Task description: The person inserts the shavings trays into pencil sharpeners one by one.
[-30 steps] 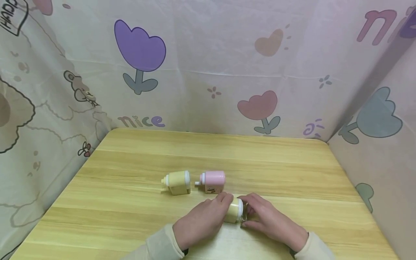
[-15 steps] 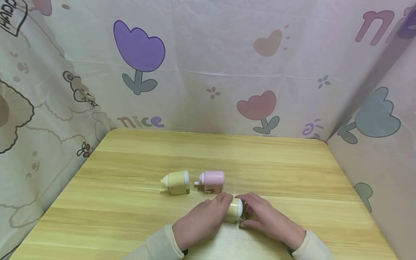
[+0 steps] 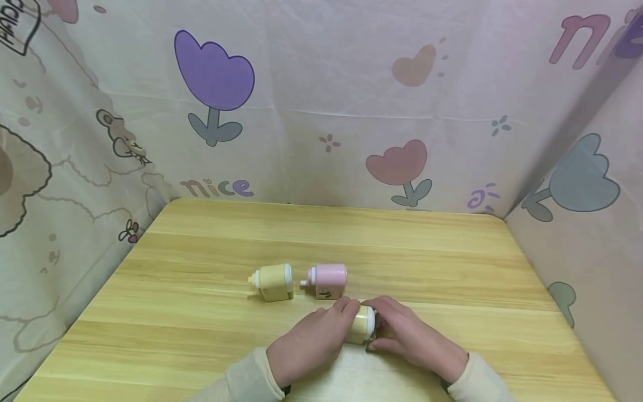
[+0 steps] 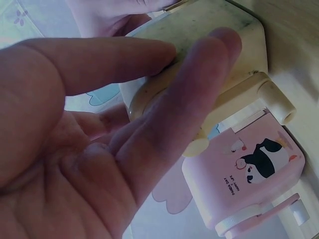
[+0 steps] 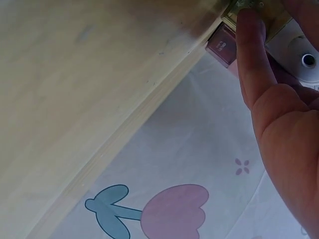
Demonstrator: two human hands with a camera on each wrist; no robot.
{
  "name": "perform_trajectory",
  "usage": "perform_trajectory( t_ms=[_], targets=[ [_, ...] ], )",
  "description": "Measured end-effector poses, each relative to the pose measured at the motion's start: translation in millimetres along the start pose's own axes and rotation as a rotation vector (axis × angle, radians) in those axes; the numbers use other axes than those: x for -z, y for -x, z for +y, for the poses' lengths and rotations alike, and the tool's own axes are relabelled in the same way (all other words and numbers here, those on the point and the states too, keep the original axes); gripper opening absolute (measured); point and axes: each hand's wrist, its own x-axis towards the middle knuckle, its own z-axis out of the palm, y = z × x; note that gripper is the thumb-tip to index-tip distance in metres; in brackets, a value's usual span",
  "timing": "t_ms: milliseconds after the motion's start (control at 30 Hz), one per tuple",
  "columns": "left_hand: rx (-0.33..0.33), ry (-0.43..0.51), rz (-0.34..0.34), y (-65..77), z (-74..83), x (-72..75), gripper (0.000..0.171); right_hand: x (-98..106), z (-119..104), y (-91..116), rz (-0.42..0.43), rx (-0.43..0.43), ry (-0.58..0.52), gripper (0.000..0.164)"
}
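Note:
A yellow hand-crank pencil sharpener [image 3: 360, 325] lies low on the table between both hands. My left hand [image 3: 318, 338] grips its body from the left, covering most of it; in the left wrist view the crank arm [image 4: 241, 99] juts out past the fingers. At the white front end, my right hand [image 3: 414, 340] pinches a see-through drawer [image 5: 275, 19] between thumb and fingers. The right wrist view shows the sharpener's white face [image 5: 294, 47] with its round hole. Just behind the hands stands a pink sharpener [image 3: 331, 276] with a panda print.
A second yellow sharpener [image 3: 275, 281] stands left of the pink one, its crank pointing left. The wooden table [image 3: 402, 245] reaches back to a printed cloth [image 3: 301, 84], which also hangs along both sides.
My right hand has shifted slightly left, and the gap between its fingers and the sharpener's white end has narrowed, with less of the clear drawer showing. The left hand stays in place.

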Motion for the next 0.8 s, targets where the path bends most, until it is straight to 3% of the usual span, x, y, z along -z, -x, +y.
perform_trajectory(
  t_ms=[600,800],
  targets=[
    [0.022,-0.013,-0.024,-0.2,0.5,-0.3,0.037,-2.9,0.2,-7.3,-0.016,-0.006,0.02,0.068],
    [-0.002,0.014,-0.011,1.5,-1.6,2.3,0.036,-3.4,-0.7,-10.1,-0.01,-0.007,0.028,0.068]
  ],
)
